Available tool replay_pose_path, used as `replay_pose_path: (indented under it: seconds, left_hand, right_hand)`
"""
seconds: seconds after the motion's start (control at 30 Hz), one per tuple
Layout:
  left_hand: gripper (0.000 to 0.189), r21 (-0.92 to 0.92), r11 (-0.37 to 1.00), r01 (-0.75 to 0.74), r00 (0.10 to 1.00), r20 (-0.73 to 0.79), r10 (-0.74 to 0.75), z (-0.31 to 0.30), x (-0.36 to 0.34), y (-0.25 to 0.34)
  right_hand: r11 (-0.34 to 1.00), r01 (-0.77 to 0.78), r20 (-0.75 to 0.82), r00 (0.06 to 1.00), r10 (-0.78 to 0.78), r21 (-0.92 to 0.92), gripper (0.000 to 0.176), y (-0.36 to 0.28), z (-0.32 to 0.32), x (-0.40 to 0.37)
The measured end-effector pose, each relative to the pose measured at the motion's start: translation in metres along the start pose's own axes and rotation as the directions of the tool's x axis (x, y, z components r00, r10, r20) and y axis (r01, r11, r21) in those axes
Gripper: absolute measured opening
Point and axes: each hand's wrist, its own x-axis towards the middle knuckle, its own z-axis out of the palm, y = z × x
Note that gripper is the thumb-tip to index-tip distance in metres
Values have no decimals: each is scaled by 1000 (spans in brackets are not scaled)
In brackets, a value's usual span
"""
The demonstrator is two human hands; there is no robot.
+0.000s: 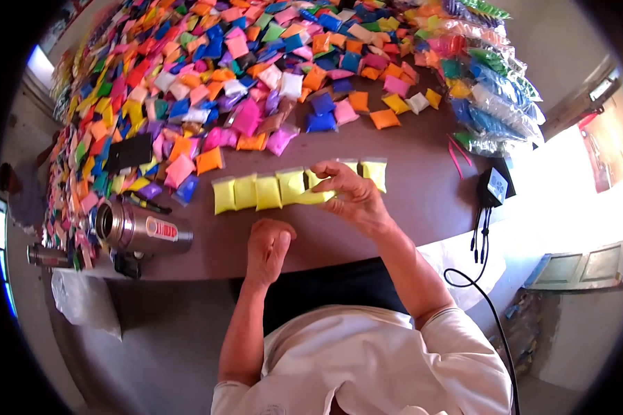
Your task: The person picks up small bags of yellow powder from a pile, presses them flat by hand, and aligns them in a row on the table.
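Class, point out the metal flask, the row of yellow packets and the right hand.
metal flask [145,232], head view, middle of its steel body.
row of yellow packets [267,192], head view, on the third packet from left.
right hand [351,198], head view, back of the hand.

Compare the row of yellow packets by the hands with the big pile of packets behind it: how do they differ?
The row of yellow packets is one colour; the pile of packets mixes pink, orange, blue and more. The row lies in a neat line, side by side; the pile is scattered and overlapping. The row has few packets, the pile far more. Both are small filled pouches on the brown table.
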Motion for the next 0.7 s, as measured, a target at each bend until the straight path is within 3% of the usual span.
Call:
replay_pose_path:
  seconds: [0.03,0.07,0.17,0.33,0.43,0.5,0.53,0.6,0.63,0.67,0.7]
  left_hand:
    - [39,-56,998,19,1000,-4,-19,-1,-1,-1]
    - [39,-44,999,28,999,-15,-29,-3,-2,-1]
    - [40,-77,995,58,998,8,-57,-4,-4,-6]
    - [42,-134,972,193,981,38,-190,-8,-6,-6]
    - [40,-78,982,173,984,60,-169,-9,-4,-4]
    - [36,-20,986,164,985,58,-162,-8,-4,-6]
    - [36,-19,986,163,985,61,-162,-8,-4,-6]
    - [32,29,988,150,987,59,-151,-9,-3,-5]
    - [32,29,988,150,986,63,-152,-7,-2,-5]
    - [31,56,994,98,994,35,-100,-4,-3,-7]
    - [30,84,995,47,999,11,-48,-2,-3,-6]
  right_hand:
    - [996,64,80,994,-69,59,31,5,8,-3]
    - [996,70,112,992,-63,-58,39,6,15,-8]
    - [993,43,175,984,-23,-111,46,10,36,-17]
    - [999,-50,167,985,51,-12,44,27,42,-25]
    - [988,-32,138,989,53,-153,48,30,45,-34]
    - [972,-85,-133,984,116,221,42,29,53,-42]
    - [971,-84,-135,984,116,222,42,28,53,-42]
    - [886,-263,-246,895,371,381,37,23,48,-42]
    - [840,-388,-158,867,472,379,38,14,42,-39]
    - [839,-390,-160,865,475,381,38,16,39,-37]
    - [830,-459,-69,862,502,318,36,17,38,-36]
